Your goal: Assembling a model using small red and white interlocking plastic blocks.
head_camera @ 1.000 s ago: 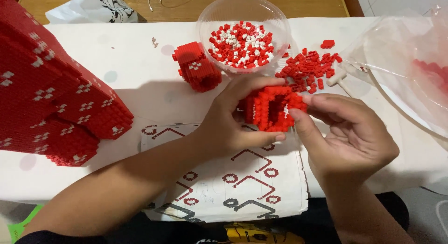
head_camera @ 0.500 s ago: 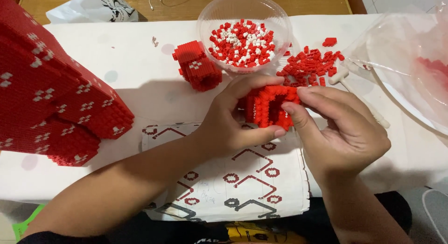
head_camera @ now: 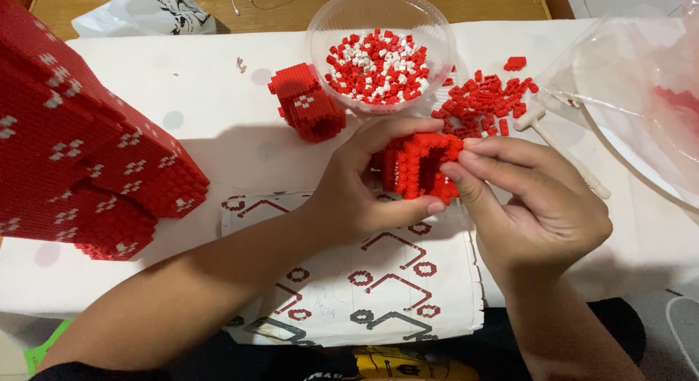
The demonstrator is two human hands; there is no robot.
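A small hollow block of red micro bricks (head_camera: 417, 165) is held above the white table (head_camera: 218, 126). My left hand (head_camera: 364, 188) grips it from the left, thumb under it and fingers over its top. My right hand (head_camera: 535, 206) presses its fingertips against the block's right edge. A clear round bowl (head_camera: 380, 17) of red and white bricks stands just behind the hands. A loose pile of red bricks (head_camera: 484, 104) lies to the bowl's right. A printed instruction sheet (head_camera: 364, 279) lies under my wrists.
A large red brick model with white dots (head_camera: 80, 162) fills the left side. A smaller red built piece (head_camera: 306, 104) stands left of the bowl. A white tool (head_camera: 561, 148) and a clear plastic bag (head_camera: 641, 89) lie at the right.
The red block has been turned slightly in my hands, and my right fingers have shifted up along its right edge. Both hands remain on it.
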